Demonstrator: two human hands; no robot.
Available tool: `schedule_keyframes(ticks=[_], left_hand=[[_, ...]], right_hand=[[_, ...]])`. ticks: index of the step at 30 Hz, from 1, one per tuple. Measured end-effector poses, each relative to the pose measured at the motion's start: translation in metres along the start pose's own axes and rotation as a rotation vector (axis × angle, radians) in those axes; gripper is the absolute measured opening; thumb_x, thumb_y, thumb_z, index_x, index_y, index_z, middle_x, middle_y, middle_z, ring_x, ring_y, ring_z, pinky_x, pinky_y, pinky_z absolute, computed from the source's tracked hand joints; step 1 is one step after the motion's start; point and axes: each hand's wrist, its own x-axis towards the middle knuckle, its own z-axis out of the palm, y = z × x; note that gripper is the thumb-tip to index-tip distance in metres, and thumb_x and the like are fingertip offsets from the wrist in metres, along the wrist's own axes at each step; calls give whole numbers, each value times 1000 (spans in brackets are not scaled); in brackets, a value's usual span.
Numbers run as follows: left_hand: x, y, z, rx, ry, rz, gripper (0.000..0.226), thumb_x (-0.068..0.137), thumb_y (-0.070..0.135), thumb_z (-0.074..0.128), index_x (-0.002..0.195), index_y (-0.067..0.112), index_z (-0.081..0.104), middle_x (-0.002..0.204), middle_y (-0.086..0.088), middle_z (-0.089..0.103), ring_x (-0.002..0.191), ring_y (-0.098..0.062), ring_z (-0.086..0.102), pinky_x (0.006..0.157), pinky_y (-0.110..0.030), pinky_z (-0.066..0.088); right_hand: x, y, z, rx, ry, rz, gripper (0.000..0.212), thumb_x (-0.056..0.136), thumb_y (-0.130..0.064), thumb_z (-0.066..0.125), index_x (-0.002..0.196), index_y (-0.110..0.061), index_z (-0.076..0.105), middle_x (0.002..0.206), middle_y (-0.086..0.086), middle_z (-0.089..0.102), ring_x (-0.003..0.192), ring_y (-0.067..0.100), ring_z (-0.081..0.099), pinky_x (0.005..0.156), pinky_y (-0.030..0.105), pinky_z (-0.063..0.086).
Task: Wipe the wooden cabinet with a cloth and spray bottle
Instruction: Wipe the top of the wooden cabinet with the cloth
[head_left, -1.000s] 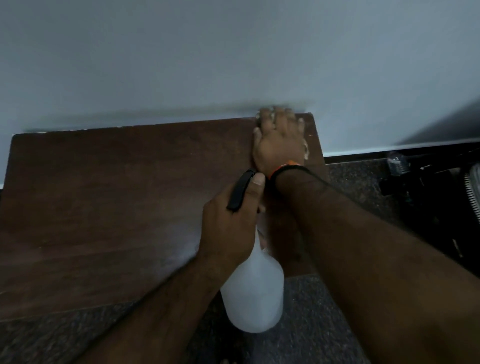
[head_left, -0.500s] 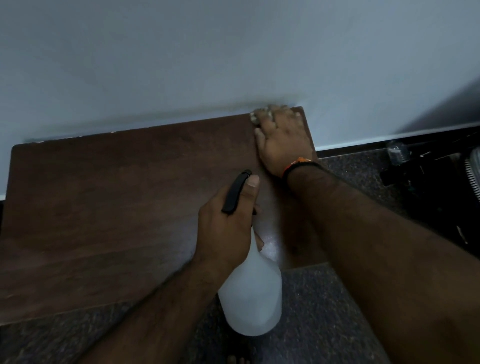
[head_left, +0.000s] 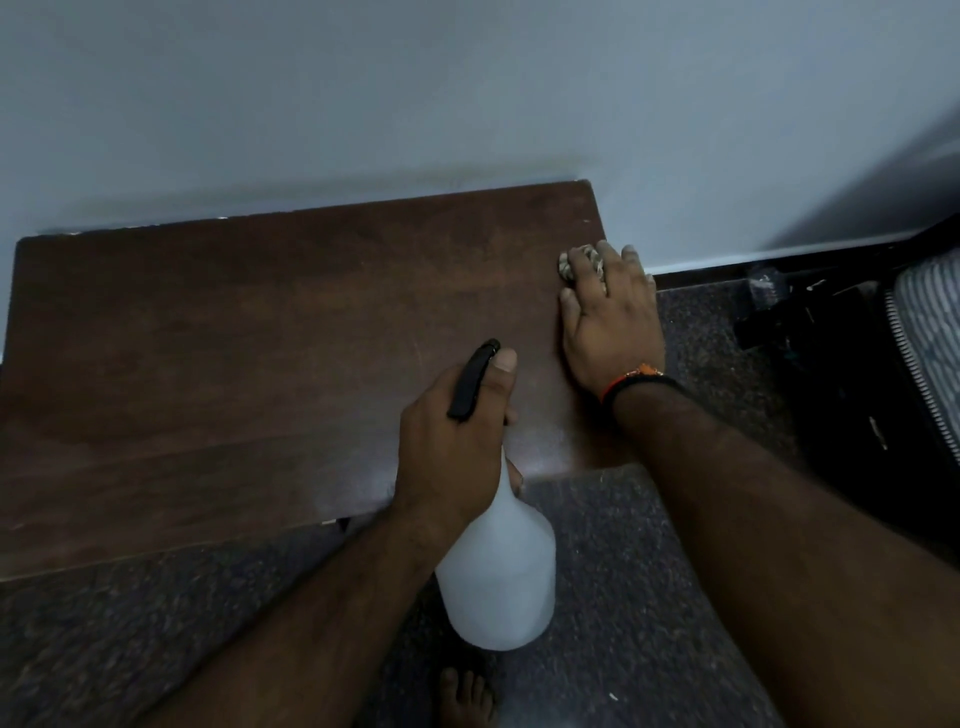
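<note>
The dark wooden cabinet top fills the left and middle of the head view, its back edge against the wall. My right hand presses flat on a small pale cloth at the cabinet's right edge; only a bit of cloth shows past my fingers. My left hand grips the neck of a white spray bottle with a black trigger head, held above the front right corner, nozzle pointing toward the wall. A damp sheen lies on the wood near that corner.
A pale grey wall rises directly behind the cabinet. Dark speckled floor lies in front and to the right. Black objects and a striped bag with a zipper sit on the floor at the right. My bare foot shows at the bottom.
My right hand with the cloth has slid from the cabinet's back right corner toward me along the right edge. The left hand keeps the bottle in about the same place.
</note>
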Motion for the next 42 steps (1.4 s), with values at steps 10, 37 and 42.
schedule_keyframes(ticks=[10,37,42], left_hand=[[-44,-22,3,46,-40,-57,79,81,84,54,84,7,70,78,-15,76,56,-37,70,61,-57,62],[-79,-38,-46,32,-157,-60,45,96,50,59,88,6,67,80,-21,73,38,-21,62,39,-27,50],[-79,-41,-55,27,-151,-51,48,96,50,58,87,3,67,78,-22,73,39,-23,62,39,-27,49]], right_hand=[[-79,7,-8,-3,-4,31,49,101,-35,39,148,-21,43,157,12,36,149,38,25,121,56,21],[-110,-4,-8,-100,-6,133,49,102,-34,37,149,-20,39,159,13,32,150,39,19,121,59,16],[-111,-8,-7,-109,-6,152,49,103,-33,37,151,-22,37,161,12,29,151,38,16,122,59,14]])
